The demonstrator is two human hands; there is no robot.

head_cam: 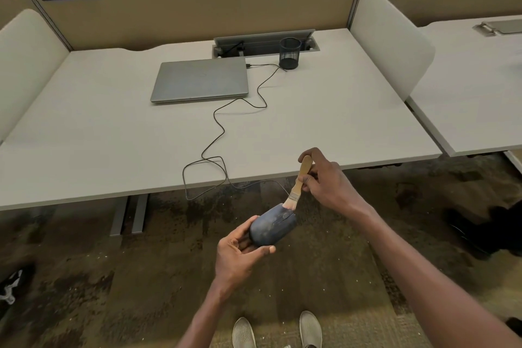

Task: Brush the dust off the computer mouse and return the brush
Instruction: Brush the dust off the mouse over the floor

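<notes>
Brushing step underway. My left hand (240, 251) cups the mouse (272, 227) off the desk edge, low center. My right hand (324, 181) pinches the brush (299, 183), bristles touching the mouse's front at 1 o'clock. Dust left, hard to tell. Next: finish strokes, then return brush, probably to the mesh cup (289, 54) at 12 o'clock.

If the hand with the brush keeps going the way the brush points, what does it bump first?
The right hand aims the brush down-left; its bristles already touch the mouse, so that comes first.
</notes>
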